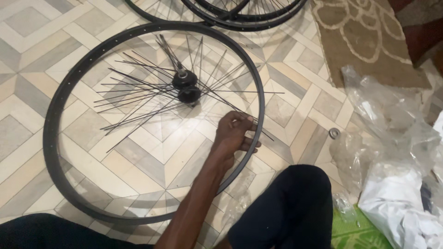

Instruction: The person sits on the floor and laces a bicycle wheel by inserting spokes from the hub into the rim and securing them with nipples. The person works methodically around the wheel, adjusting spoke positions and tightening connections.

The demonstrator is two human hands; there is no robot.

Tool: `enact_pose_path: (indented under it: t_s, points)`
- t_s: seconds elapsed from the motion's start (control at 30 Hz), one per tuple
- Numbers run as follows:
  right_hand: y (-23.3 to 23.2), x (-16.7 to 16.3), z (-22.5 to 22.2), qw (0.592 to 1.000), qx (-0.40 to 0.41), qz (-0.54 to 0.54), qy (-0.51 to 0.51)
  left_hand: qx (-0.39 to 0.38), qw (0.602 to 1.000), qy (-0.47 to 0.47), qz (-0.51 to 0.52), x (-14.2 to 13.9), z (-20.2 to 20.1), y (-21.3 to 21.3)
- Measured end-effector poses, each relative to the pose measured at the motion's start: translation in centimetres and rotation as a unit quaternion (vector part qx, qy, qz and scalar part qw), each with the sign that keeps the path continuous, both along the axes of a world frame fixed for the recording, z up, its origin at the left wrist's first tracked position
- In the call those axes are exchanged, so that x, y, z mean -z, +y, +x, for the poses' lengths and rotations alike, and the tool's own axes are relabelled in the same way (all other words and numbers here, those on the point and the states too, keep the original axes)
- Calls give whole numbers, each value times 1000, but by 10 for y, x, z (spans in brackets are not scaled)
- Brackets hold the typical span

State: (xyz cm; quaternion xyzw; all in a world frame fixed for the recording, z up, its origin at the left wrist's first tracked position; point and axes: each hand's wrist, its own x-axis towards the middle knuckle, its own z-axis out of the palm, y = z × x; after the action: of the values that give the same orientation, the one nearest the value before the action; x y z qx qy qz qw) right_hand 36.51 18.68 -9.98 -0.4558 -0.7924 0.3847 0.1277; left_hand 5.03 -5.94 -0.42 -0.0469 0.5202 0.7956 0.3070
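A black bicycle rim point(54, 103) lies flat on the patterned tile floor. Its black hub point(185, 85) sits inside, with several loose thin spokes point(134, 94) fanning out from it. My left hand point(235, 136) reaches in from below and rests at the rim's right side. Its thumb and fingers pinch the outer end of one spoke point(221, 102) just inside the rim. My right hand is out of view.
More black wheels point(240, 20) lie at the top edge. A brown patterned mat point(364, 37) is at the upper right. Crumpled clear plastic bags point(392, 115) and white wrapping point(397, 203) pile on the right, with a small metal ring point(334, 133) beside them. My dark-trousered knee point(290, 203) is at the bottom.
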Motion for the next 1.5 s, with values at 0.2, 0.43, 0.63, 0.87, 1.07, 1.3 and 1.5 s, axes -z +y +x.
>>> enact_pose_path:
  t_s: [0.2,0.43,0.63,0.87,1.07,1.3,1.5]
  points:
    - [10,-11,-3,994,60,-71,58,3,1000,-9,-10,-2,0,-4]
    - [37,-18,2,948,142,-200,204,6,1000,-7,-7,-8,5,-5]
    - [70,-33,-5,848,183,-328,375,7,1000,5,-12,-13,3,4]
    - [108,-42,-38,699,78,-487,518,6,999,-4,-31,-13,-1,16]
    - [67,-70,-157,643,-123,-640,402,1,1000,-8,-15,-12,-6,18]
    - [-18,-124,-295,792,-71,-559,235,-1,999,-21,-29,-12,-10,17]
    - [-26,-134,-322,828,-157,-485,234,1,1000,-15,-21,-10,-14,15]
